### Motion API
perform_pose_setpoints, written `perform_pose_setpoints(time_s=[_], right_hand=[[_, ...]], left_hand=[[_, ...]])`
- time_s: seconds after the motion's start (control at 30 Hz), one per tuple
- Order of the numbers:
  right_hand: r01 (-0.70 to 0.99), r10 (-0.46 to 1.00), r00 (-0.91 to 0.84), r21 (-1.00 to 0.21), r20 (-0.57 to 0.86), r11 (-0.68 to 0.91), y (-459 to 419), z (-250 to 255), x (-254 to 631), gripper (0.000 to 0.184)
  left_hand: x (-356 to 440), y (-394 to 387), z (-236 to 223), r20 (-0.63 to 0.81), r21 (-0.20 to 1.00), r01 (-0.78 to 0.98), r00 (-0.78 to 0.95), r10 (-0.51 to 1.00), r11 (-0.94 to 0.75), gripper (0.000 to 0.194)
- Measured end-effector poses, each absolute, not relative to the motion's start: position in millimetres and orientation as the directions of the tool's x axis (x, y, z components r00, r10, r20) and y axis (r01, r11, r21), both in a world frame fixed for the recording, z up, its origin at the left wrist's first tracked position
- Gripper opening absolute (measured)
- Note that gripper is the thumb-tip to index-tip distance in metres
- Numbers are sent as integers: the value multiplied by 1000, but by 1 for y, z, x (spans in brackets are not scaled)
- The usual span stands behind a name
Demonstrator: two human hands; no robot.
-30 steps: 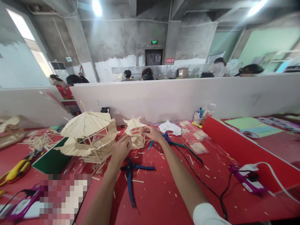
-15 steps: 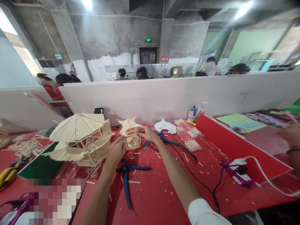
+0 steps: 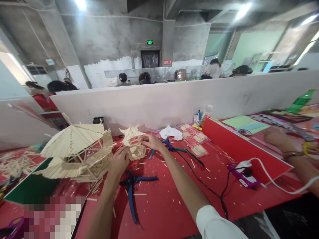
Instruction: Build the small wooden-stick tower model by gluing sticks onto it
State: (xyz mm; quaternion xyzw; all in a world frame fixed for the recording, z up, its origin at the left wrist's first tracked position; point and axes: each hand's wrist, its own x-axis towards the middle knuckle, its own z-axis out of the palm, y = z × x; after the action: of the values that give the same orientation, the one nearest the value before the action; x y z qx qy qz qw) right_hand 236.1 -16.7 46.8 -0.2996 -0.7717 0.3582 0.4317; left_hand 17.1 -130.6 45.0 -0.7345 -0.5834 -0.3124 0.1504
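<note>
A small pavilion model made of thin wooden sticks [image 3: 133,142] stands on the red table [image 3: 169,202]. My left hand [image 3: 119,161] grips its lower left side with curled fingers. My right hand [image 3: 152,142] pinches its roof edge on the right. To the left stands a much larger stick pavilion [image 3: 74,151] on a green board [image 3: 30,189]. Blue-handled cutters [image 3: 132,189] lie on the table just below my hands.
A purple glue gun [image 3: 243,174] with a white cord lies at right by a red divider [image 3: 239,146]. Bundled sticks [image 3: 194,139], a white tissue [image 3: 170,132], a pen cup [image 3: 198,119] sit behind. A co-worker's hand [image 3: 276,139] rests at far right. A white partition [image 3: 174,99] backs the table.
The camera has swung to the right, so everything has slid left in view and a co-worker's arm has come into sight at right. Both my hands stay on the small model.
</note>
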Motion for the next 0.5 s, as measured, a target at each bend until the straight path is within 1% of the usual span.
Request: perform_pose_setpoints(time_s=[0.33,0.5], right_hand=[[180,773,-463,-808,434,562,-18,48,238,16],[248,807,-412,-800,423,546,-18,54,246,14]], left_hand=[[15,-128,43,619,144,959,107,778,-245,39],[14,-129,42,626,132,961,108,772,-242,37]])
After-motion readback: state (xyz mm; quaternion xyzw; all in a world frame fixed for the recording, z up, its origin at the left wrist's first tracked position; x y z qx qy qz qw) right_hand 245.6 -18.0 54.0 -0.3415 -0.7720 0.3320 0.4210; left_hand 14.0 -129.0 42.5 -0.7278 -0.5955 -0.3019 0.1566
